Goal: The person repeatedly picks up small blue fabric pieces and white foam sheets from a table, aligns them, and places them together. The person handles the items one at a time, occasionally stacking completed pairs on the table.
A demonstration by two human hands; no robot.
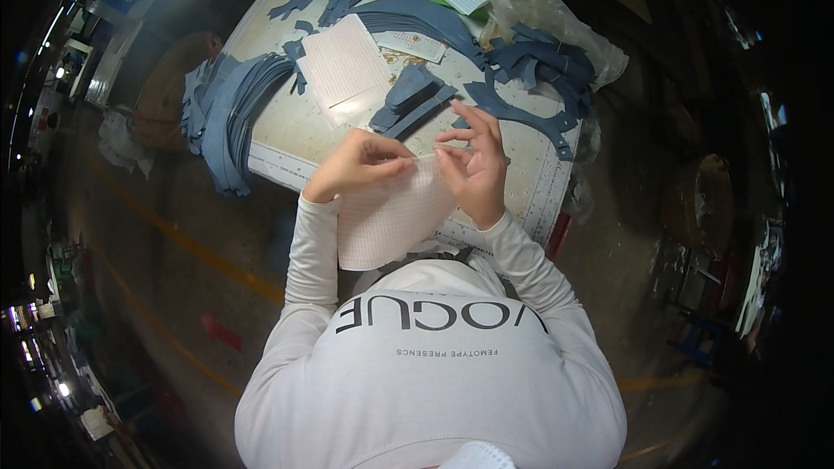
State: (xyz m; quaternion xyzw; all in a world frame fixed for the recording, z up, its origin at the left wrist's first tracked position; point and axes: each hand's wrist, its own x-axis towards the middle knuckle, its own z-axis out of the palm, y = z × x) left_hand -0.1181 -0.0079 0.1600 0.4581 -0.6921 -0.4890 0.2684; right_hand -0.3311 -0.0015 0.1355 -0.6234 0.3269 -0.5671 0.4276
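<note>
My left hand pinches the top edge of a pale pinkish label sheet covered in rows of small marks. The sheet hangs down over the near table edge toward my lap. At its upper right corner, my right hand has thumb and index finger together on the sheet, the other fingers raised apart. Whether a single label is between those fingertips is too small to tell. Just beyond my hands lies a small tied stack of blue-grey fabric pieces. More pale label sheets rest to its left.
A thick bundle of curved fabric strips drapes over the table's left edge. Other cut pieces pile at the right, near a clear plastic bag. Tan rubber bands and a printed card lie mid-table.
</note>
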